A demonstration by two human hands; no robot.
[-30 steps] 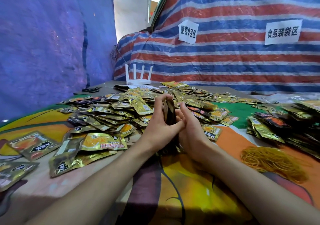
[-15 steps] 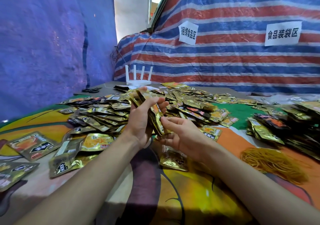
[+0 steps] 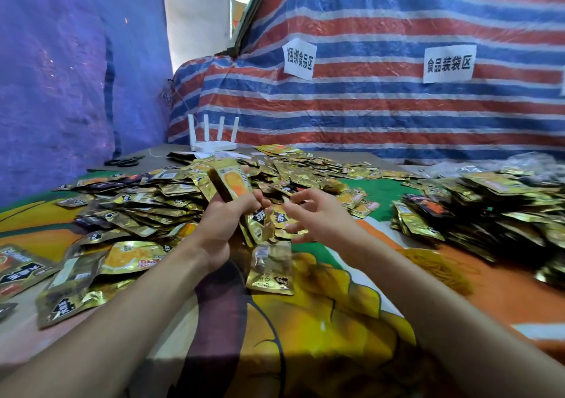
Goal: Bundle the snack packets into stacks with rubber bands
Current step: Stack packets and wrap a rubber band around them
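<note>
My left hand (image 3: 223, 226) grips a stack of gold snack packets (image 3: 234, 183), tilted with its top leaning away over the table. My right hand (image 3: 318, 214) hovers just right of the stack with its fingers spread and nothing in it. One loose gold packet (image 3: 270, 267) lies flat on the cloth right below both hands. A broad heap of loose packets (image 3: 159, 208) spreads to the left and behind. A heap of yellow rubber bands (image 3: 440, 266) lies on the orange cloth to the right.
Bundled packets (image 3: 489, 214) are piled at the right. A white router (image 3: 214, 140) and black scissors (image 3: 123, 161) sit at the table's far left. Striped tarpaulin with two paper signs (image 3: 448, 63) closes the back; a blue sheet hangs on the left.
The stack was squeezed upright between both hands; now my left hand alone holds it, raised and tilted. My right hand let go and moved right. One packet dropped onto the cloth.
</note>
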